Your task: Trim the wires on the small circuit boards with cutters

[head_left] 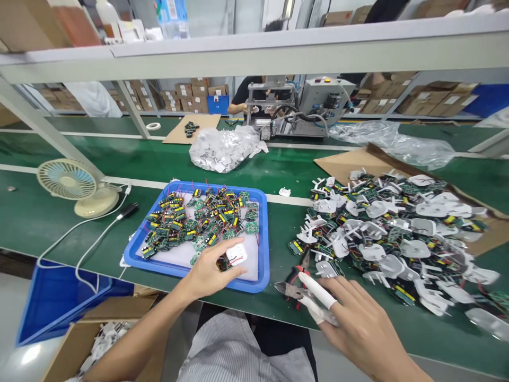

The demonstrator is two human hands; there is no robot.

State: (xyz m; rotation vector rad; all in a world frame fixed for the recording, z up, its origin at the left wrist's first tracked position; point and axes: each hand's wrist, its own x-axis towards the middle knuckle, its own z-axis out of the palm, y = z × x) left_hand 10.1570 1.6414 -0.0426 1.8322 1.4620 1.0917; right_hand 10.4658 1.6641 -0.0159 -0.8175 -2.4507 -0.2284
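Note:
My left hand [210,269] is over the front right of a blue tray [263,265]. Its thumb and fingers curve around a white plug cover [237,253] with thin red wires and a bit of circuit board behind. Several small green circuit boards [217,212] with yellow parts lie in the tray. My right hand [353,313], white finger cots on thumb and index finger, pinches diagonal cutters [292,291] low over the bench, jaws pointing left. Red-handled pliers [295,274] lie just behind, partly hidden by the cutters.
A heap of white plug covers wired to boards [382,228] spreads over cardboard at right. A fan [71,185] and cables stand left. Behind the tray lies a plastic bag of white parts [225,148]. A shelf [254,50] crosses above; a person sits behind a machine [318,109].

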